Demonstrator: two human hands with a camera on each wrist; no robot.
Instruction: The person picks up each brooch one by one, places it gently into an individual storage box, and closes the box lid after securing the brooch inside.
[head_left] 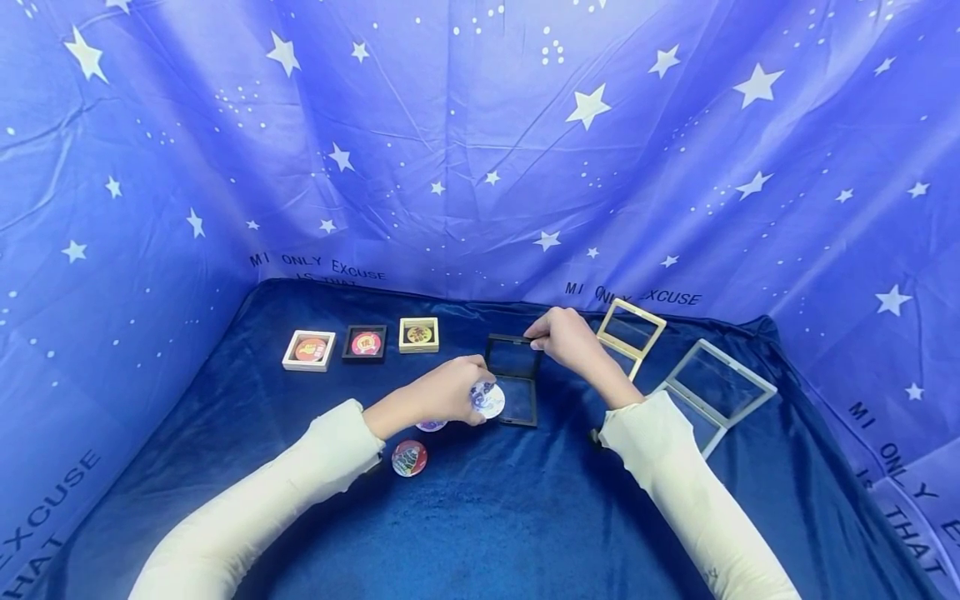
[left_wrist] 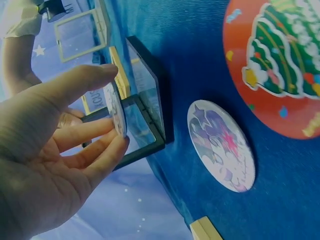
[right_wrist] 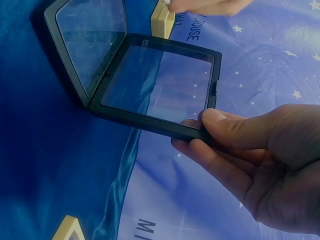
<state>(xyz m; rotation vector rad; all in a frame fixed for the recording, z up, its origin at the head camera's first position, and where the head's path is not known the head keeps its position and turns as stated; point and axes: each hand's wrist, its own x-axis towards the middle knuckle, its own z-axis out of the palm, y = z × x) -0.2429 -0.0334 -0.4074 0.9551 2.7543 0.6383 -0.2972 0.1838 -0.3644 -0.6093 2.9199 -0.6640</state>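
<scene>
My left hand (head_left: 448, 390) pinches a round badge (head_left: 490, 401) with a white and purple picture between thumb and fingertips. In the left wrist view that badge (left_wrist: 115, 109) is seen nearly edge-on. A hinged black display frame (head_left: 528, 402) with clear panes stands unfolded beside it, one half on the cloth and the other raised. With thumb and fingers, my right hand (head_left: 566, 340) grips a corner of the raised half (right_wrist: 165, 131). Below my left hand lie a purple-haired character badge (left_wrist: 222, 147) and a red badge with a Christmas tree (head_left: 409, 458).
At the back left sit a white frame (head_left: 308, 351), a black frame (head_left: 364, 343) and a pale wooden-coloured frame (head_left: 418, 335), each holding a round badge. Unfolded yellow (head_left: 632, 325) and grey (head_left: 722, 382) frames stand at the right. Starry curtains (head_left: 465, 150) enclose the blue cloth (head_left: 480, 517).
</scene>
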